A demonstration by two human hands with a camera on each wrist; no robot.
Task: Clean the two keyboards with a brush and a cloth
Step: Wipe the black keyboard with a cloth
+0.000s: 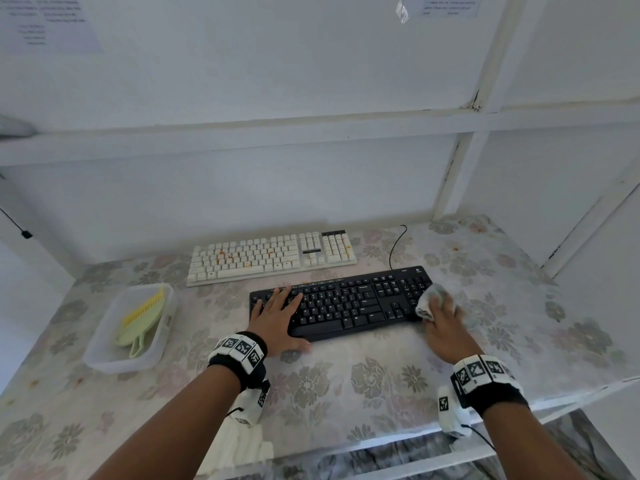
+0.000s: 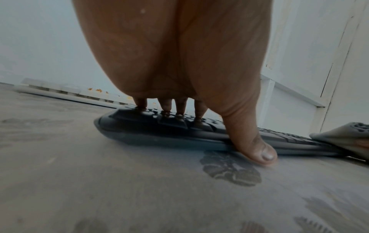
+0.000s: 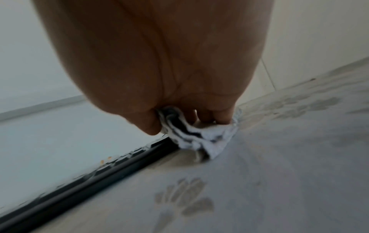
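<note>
Left hand [image 1: 277, 315] flat on left end of black keyboard [image 1: 349, 303], fingers straight, pinning it; thumb on tabletop [image 1: 346, 382]. Right hand [image 1: 445, 322] bunched round cloth [image 1: 427, 301] at keyboard's right edge. Cloth soft, crumples; hold wadded. Keyboard stiff, light, likely slides unless held down. Left: tray [image 1: 104, 348] holding brush [image 1: 142, 320], untouched. Far: white keyboard [image 1: 270, 256], orange crumbs on keys, not yet cleaned.
</note>
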